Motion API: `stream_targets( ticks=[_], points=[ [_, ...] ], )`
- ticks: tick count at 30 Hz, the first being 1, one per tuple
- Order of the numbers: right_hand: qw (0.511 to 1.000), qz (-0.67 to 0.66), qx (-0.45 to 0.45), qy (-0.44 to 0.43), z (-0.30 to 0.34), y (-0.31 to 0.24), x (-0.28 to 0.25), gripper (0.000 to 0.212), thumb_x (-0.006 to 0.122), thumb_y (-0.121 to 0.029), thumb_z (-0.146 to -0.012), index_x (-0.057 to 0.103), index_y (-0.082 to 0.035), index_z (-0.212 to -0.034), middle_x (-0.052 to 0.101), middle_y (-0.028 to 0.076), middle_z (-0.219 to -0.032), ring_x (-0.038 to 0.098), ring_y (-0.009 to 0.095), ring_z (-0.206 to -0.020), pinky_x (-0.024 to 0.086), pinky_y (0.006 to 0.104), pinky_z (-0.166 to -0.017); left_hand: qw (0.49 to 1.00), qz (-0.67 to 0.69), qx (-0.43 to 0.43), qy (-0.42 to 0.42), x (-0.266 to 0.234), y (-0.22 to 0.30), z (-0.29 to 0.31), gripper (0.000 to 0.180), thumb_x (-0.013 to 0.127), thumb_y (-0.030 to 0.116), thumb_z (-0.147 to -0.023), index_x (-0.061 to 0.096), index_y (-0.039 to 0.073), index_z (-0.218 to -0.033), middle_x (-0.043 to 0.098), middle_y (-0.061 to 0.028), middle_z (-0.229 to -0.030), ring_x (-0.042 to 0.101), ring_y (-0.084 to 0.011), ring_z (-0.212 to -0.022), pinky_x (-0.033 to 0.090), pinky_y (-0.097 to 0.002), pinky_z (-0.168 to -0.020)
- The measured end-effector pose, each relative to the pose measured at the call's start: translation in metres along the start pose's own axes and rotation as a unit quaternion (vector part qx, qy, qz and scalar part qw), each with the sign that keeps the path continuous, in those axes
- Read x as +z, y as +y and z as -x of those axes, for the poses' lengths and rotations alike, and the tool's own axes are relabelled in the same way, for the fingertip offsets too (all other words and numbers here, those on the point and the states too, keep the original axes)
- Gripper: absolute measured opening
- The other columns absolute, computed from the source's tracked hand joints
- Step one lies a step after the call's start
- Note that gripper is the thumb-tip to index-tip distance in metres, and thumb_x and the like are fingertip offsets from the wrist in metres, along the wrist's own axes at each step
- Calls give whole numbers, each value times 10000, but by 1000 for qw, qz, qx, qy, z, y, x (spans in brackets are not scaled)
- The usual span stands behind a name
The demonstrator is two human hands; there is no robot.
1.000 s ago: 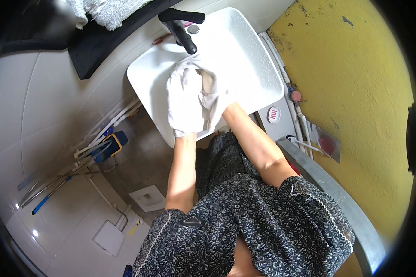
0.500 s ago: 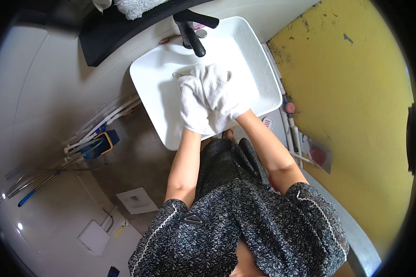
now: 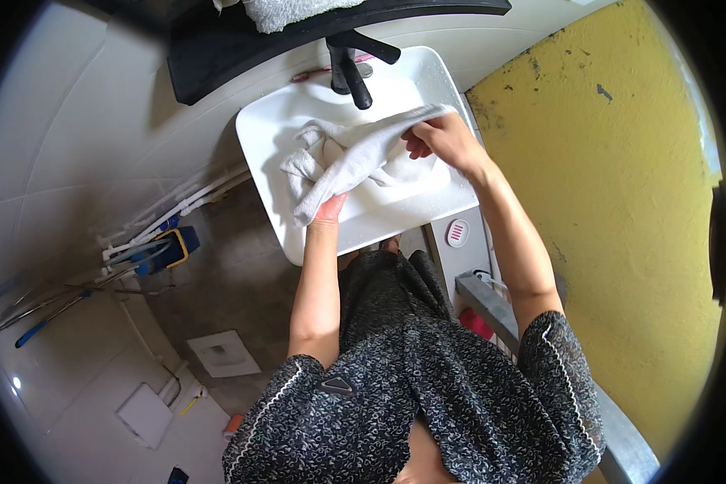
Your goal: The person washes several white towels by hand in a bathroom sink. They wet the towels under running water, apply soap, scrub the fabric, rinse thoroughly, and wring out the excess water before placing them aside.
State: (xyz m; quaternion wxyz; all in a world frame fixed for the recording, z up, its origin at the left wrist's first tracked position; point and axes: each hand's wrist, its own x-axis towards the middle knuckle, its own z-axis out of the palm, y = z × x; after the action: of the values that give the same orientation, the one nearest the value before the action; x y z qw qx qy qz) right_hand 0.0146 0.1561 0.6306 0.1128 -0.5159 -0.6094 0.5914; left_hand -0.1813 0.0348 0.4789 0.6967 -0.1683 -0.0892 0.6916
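Note:
A white towel point(image 3: 361, 155) is stretched slantwise across the white washbasin point(image 3: 258, 139), its left part bunched in loose folds. My right hand point(image 3: 448, 139) is closed on the towel's upper right end, with the fingers curled under the cloth. At the lower left, my left hand point(image 3: 331, 210) grips the near end from beneath; cloth hides most of its fingers. Above the towel stands the black faucet point(image 3: 352, 73), its spout pointing down into the basin and touching neither hand.
A pink toothbrush point(image 3: 310, 74) lies behind the faucet. A black shelf point(image 3: 218, 60) bearing another white towel point(image 3: 286, 12) overhangs the back. Right of the basin are a soap dish point(image 3: 457, 233) and a yellow wall point(image 3: 605, 177). A blue bucket point(image 3: 168, 250) stands lower left.
The towel covered both hands as a bundle; now it is drawn out lengthwise between them. My right hand has come out and moved up right, while my left shows more at its near end.

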Motion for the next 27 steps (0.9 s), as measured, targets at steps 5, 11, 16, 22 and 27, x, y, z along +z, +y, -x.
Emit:
stream_targets(
  ticks=[5,11,16,22,27],
  points=[
    [981,-148,-56,-115,1,-30,-4,264,503,-144,-966,653,55,-1054,707,151,-860,693,197,-697,587,289,-705,974,-201,104,22,21,10,-3,495,460,373,-953,451,46,-1324,514,-149,-1303,466,-369,-1238,386,-520,-1061],
    [892,-427,-144,-22,-43,-45,-18,378,460,-79,-945,456,134,-1257,632,159,-974,616,274,-1034,413,399,-1074,950,-273,151,23,31,9,1,453,484,353,-936,488,39,-1263,539,-153,-1251,489,-370,-1204,410,-518,-1032],
    [855,-450,-257,3,-50,-49,-18,331,458,-120,-965,552,116,-1177,638,194,-1086,628,282,-1021,434,417,-1051,951,-266,156,28,32,3,5,419,505,336,-922,519,34,-1212,559,-156,-1208,507,-370,-1175,430,-516,-1007],
    [945,-317,63,57,-26,86,30,298,392,-121,-951,610,72,-1017,671,177,-914,665,238,-840,528,394,-900,987,-135,49,-65,18,-10,-23,379,529,316,-905,556,28,-1150,584,-160,-1157,530,-371,-1141,454,-515,-978],
    [918,-375,125,23,-37,140,114,295,490,-187,-956,578,-27,-1188,673,159,-1048,683,223,-864,581,370,-761,971,-239,-6,25,29,-61,-75,276,534,218,-878,560,19,-1067,602,-145,-1017,585,-294,-977,512,-452,-900]
  ],
)
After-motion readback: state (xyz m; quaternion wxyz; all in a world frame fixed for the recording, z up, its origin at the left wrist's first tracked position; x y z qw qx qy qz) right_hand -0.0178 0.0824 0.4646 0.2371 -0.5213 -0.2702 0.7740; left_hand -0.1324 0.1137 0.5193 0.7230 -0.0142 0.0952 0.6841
